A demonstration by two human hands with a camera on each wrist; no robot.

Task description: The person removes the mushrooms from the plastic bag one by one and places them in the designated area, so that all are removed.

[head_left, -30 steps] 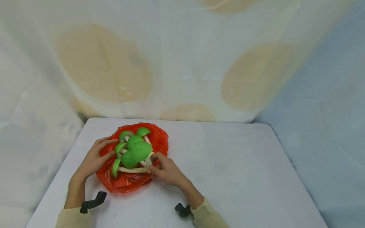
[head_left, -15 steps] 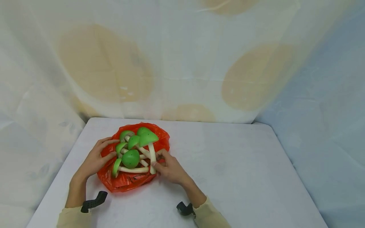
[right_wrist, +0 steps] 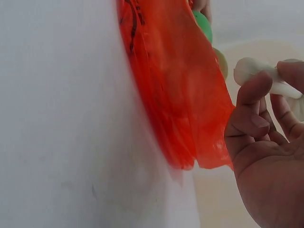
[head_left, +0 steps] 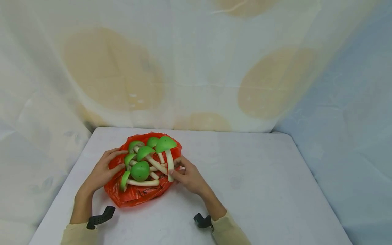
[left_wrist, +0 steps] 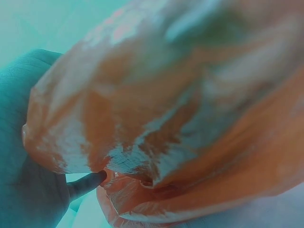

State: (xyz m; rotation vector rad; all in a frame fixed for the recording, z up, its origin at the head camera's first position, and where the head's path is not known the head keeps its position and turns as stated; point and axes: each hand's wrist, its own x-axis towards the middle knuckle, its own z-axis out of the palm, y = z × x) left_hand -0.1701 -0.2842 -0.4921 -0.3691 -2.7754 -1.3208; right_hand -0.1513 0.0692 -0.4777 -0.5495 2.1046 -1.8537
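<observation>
Several green-capped mushrooms with pale stems lie in a red plastic bag, whose rim is spread wide on the table. My right hand pinches the stem of one mushroom at the bag's right rim, its cap pointing away from me. The right wrist view shows the stem end between thumb and fingers. At the left rim, my left hand holds the bag, thumb and forefinger reaching over its edge. The bag's outer wall fills most of the left wrist view. Part of the left fingers is hidden.
A white table extends to the right of the bag. Patterned cloth hangs behind it and at both sides. Other mushrooms, such as one with a round cap, lie crossed over each other. A black camera mount is on the left wrist.
My right hand has drawn one mushroom from the top of the heap toward the bag's right rim, its stem swinging toward me. The left hand has stayed in place.
</observation>
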